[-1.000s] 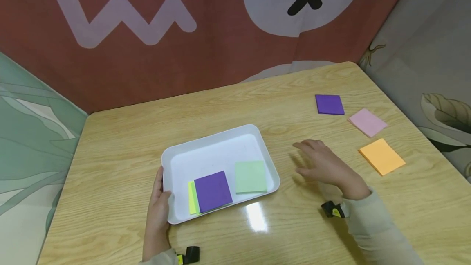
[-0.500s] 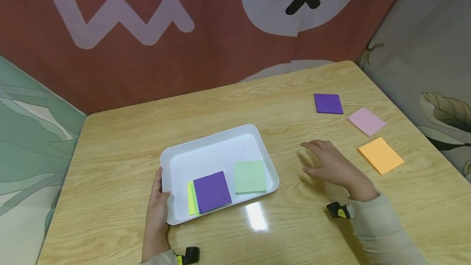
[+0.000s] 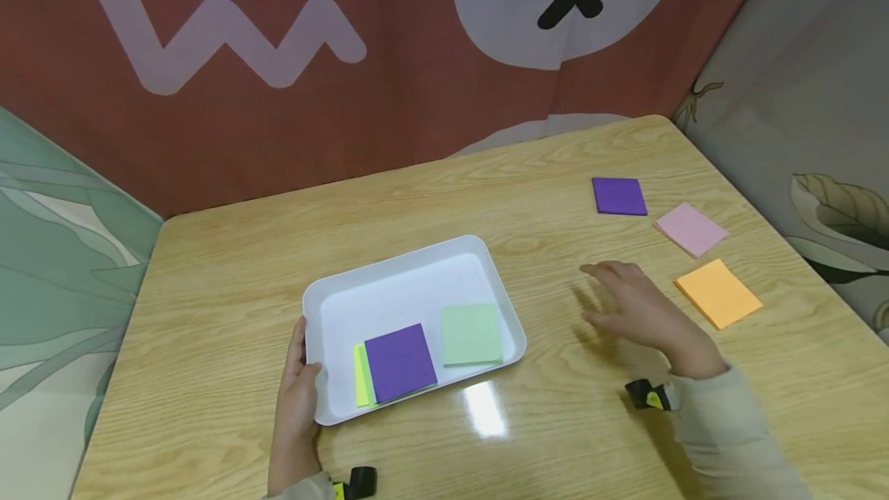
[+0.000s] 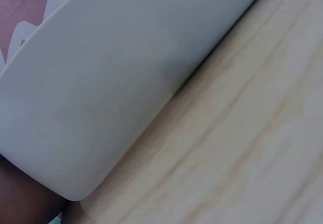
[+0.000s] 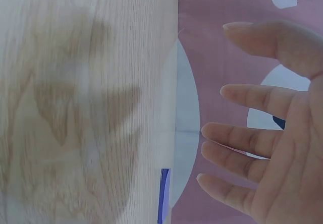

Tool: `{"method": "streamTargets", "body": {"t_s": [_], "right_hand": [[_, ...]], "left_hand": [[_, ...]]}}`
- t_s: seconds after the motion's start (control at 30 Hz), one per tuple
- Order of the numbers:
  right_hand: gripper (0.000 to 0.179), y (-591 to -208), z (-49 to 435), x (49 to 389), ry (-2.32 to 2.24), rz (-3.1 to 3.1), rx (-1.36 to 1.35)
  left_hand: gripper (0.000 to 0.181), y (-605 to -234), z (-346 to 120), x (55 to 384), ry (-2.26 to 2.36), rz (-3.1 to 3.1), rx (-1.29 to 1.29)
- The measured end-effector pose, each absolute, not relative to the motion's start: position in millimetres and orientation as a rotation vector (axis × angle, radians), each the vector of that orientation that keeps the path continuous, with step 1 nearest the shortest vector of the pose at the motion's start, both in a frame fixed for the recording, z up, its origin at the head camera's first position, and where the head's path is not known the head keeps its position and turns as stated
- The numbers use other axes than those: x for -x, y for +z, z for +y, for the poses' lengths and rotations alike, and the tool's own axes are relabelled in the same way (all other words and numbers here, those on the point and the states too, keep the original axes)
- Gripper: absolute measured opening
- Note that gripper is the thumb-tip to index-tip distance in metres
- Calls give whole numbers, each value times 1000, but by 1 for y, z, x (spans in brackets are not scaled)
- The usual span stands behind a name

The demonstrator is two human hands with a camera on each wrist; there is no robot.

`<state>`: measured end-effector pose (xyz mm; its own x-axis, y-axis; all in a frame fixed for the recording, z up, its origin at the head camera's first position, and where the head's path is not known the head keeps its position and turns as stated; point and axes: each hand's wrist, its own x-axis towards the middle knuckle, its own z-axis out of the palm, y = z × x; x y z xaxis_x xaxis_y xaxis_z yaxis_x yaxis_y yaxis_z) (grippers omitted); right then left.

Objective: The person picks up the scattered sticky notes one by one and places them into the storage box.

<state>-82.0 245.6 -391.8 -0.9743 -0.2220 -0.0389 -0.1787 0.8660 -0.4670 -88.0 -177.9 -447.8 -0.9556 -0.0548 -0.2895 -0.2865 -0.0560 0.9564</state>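
Observation:
A white tray (image 3: 389,284) lies on the table in the head view. My left hand (image 3: 299,392) holds its left end, thumb over the rim and fingers along the outer wall. In the left wrist view the tray's outer wall (image 4: 101,82) fills much of the picture. Inside the tray, a purple sticky-note pad (image 3: 401,363) overlaps yellow and bright green ones (image 3: 362,375), and a pale green pad (image 3: 472,334) lies to the right. Right of the tray my right hand (image 3: 635,311) hovers over the table with nothing in it, fingers spread and relaxed in the right wrist view.
At the table's right side lie a purple pad (image 3: 620,196), a pink pad (image 3: 691,230) and an orange pad (image 3: 718,293), the orange one nearest my right hand. A red printed cloth (image 3: 403,114) hangs behind the table's back edge.
My right hand has moved a little to the right, away from the tray and closer to the orange pad. The left hand and the tray stay where they were.

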Motion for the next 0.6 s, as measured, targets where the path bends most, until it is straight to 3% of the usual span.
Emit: {"method": "streamTargets", "body": {"t_s": [0.6], "right_hand": [[62, -392, 261, 76, -732, 2951, 277]], "left_hand": [[69, -446, -178, 87, 2145, 2021, 374]]}}
